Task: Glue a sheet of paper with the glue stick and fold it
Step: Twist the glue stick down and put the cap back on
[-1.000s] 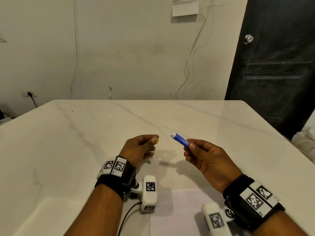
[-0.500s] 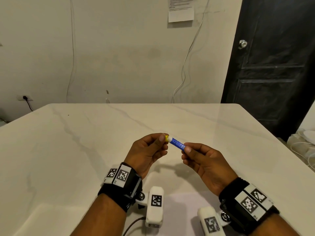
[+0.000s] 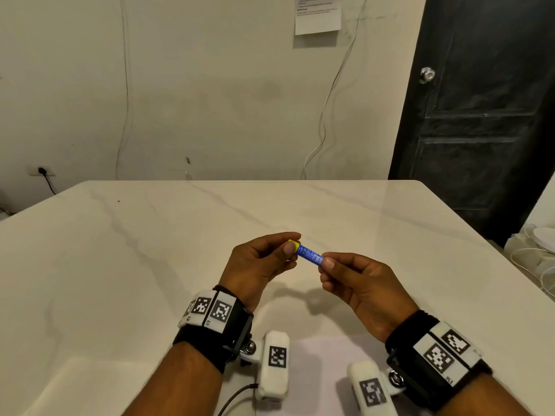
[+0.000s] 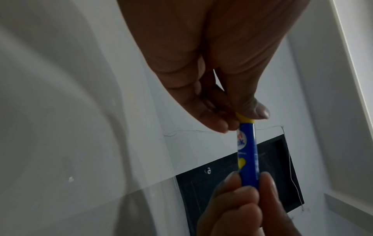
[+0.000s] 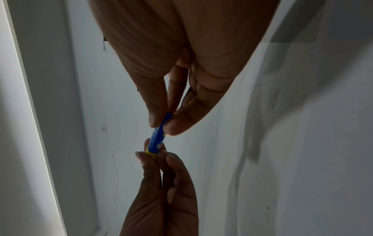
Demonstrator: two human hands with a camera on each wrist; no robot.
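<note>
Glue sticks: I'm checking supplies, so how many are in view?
1. The glue stick is held above the table, between the two hands: the left hand pinches its yellow cap end, the right hand its blue body.

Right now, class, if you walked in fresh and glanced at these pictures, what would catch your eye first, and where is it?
The bright blue glue stick stands out, held in the air above the middle of the white marble table. The left hand pinches its yellow cap while the right hand grips the other end. Next comes the black door at the far right, and a pale sheet of paper lies at the near edge between the wrists.
</note>
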